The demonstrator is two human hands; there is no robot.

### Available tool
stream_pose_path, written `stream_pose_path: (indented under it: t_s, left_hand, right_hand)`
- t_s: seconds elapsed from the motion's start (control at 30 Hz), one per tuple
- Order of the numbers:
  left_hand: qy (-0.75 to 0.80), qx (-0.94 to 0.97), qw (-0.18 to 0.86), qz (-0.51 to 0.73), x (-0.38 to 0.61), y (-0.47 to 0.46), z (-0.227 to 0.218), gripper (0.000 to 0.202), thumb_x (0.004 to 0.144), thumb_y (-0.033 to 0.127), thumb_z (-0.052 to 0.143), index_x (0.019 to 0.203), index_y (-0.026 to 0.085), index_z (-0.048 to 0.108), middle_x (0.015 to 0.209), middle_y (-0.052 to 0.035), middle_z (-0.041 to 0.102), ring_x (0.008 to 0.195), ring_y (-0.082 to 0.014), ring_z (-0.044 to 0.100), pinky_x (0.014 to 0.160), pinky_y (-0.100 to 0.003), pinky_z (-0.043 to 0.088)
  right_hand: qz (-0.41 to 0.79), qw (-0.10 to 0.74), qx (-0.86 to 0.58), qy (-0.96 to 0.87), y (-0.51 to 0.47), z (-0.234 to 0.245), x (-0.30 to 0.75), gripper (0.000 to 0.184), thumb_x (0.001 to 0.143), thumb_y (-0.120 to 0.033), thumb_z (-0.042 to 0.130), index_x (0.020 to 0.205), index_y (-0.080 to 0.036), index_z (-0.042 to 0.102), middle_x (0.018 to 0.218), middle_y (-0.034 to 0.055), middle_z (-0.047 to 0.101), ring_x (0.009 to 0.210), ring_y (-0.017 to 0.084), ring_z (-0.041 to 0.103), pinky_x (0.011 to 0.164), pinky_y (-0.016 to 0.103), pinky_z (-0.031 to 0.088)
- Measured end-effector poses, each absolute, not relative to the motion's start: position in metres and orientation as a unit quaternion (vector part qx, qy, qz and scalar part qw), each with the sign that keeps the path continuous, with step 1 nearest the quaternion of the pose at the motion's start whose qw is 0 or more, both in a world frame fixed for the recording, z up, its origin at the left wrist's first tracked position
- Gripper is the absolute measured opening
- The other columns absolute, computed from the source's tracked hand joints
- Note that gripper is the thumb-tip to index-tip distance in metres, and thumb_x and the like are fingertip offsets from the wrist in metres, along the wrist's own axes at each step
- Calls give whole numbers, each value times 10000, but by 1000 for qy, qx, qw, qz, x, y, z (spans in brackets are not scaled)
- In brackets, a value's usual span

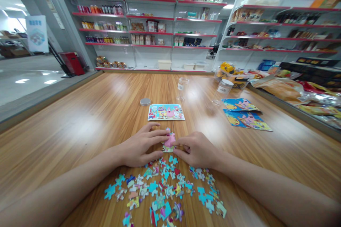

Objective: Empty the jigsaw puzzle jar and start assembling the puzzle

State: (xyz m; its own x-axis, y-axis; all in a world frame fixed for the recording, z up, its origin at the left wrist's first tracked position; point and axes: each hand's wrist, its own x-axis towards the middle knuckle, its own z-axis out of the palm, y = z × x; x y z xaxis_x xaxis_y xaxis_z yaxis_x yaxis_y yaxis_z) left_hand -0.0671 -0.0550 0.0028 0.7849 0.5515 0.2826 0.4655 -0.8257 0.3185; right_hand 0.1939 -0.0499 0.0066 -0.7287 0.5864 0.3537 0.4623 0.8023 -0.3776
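Observation:
A small joined cluster of pink puzzle pieces [169,142] lies on the wooden table [80,120] between my two hands. My left hand [142,145] lies over the table with its fingers stretched toward the cluster, fingertips touching its left side. My right hand [195,149] has its fingers curled and pinched against the cluster's right edge. Several loose puzzle pieces [165,191], mostly blue, are scattered just in front of me. A printed cartoon reference picture [166,112] lies flat beyond the cluster.
A round metal lid [145,101] and an open clear jar [182,88] stand past the picture. A second lidded jar [223,91] and two cartoon picture sheets [246,114] lie to the right. Packaged goods [293,88] line the right edge. Store shelves [170,25] fill the background.

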Motion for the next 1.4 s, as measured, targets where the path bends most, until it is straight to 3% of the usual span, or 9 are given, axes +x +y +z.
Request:
stream_pose_path:
  t_s: [0.13, 0.33, 0.5, 0.63, 1.1, 1.4]
  left_hand:
    - [269, 937, 117, 190, -66, -55, 4, 474, 970, 373, 576, 1418, 236, 510, 1475, -85, 495, 1363, -311, 348, 1144, -547, 330]
    - [271, 934, 120, 198, -66, -56, 4, 465, 969, 350, 575, 1415, 237, 510, 1465, -85, 501, 1355, -302, 360, 1139, -536, 342]
    - [279, 930, 113, 212, -66, -56, 3, 450, 967, 295, 561, 1412, 244, 517, 1511, -84, 438, 1363, -299, 344, 1145, -523, 339]
    - [281, 929, 110, 215, -65, -55, 3, 401, 971, 303, 551, 1364, 220, 563, 1452, -93, 508, 1316, -297, 391, 1131, -535, 344]
    - [282, 930, 124, 202, -65, -54, 3, 396, 967, 340, 577, 1343, 216, 562, 1444, -91, 516, 1321, -294, 381, 1134, -529, 345]
    - [273, 931, 133, 201, -64, -55, 7, 426, 961, 331, 592, 1374, 243, 538, 1444, -86, 520, 1308, -290, 404, 1137, -536, 337]
  right_hand:
    - [124, 232, -292, -920, -50, 5, 193, 264, 900, -303, 595, 1112, -239, 740, 523, -39, 547, 453, 79, 463, 524, 212, 308]
    - [104, 213, -321, -917, -49, 6, 192, 221, 904, -306, 575, 958, -184, 751, 546, -13, 580, 466, 86, 489, 525, 214, 307]
    - [101, 211, -328, -915, -49, 5, 193, 232, 900, -306, 584, 1024, -194, 744, 558, -14, 593, 477, 92, 509, 530, 214, 315]
    - [103, 218, -321, -916, -49, 4, 195, 248, 903, -303, 585, 1074, -220, 746, 538, -24, 578, 468, 90, 494, 532, 217, 316]
    - [109, 212, -325, -915, -47, 3, 195, 233, 907, -324, 582, 954, -185, 763, 555, -6, 598, 488, 90, 501, 531, 222, 305]
    - [116, 213, -323, -915, -47, 2, 194, 257, 914, -315, 576, 1059, -197, 752, 574, -5, 608, 480, 87, 499, 530, 213, 313]
